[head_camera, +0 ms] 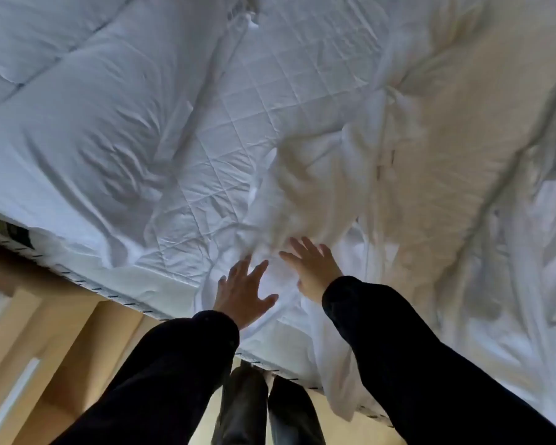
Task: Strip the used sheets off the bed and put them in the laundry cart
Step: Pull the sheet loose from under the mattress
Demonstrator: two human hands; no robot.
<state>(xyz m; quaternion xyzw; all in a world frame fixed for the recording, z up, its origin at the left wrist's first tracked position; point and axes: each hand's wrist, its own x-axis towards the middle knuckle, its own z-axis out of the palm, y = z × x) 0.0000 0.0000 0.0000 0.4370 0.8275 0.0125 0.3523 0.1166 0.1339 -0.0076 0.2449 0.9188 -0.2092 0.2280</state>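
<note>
The person is reaching with left hand and right hand, both spread open and holding nothing, toward the rumpled sheet lying just ahead and rightward, partly stripped (no cart showing), so bundling is probably remaining.

Soft light falls on the bed, cool blue-white toward 10 o'clock, warmer cream toward 2 o'clock. Shallow shadows sit in the folds. Motion blur smears the bunched sheet, the left hand and the right hand. Wide-angle distortion bows the bed's near edge from 9 toward 5 o'clock. Dark sleeves show no detail.
</note>
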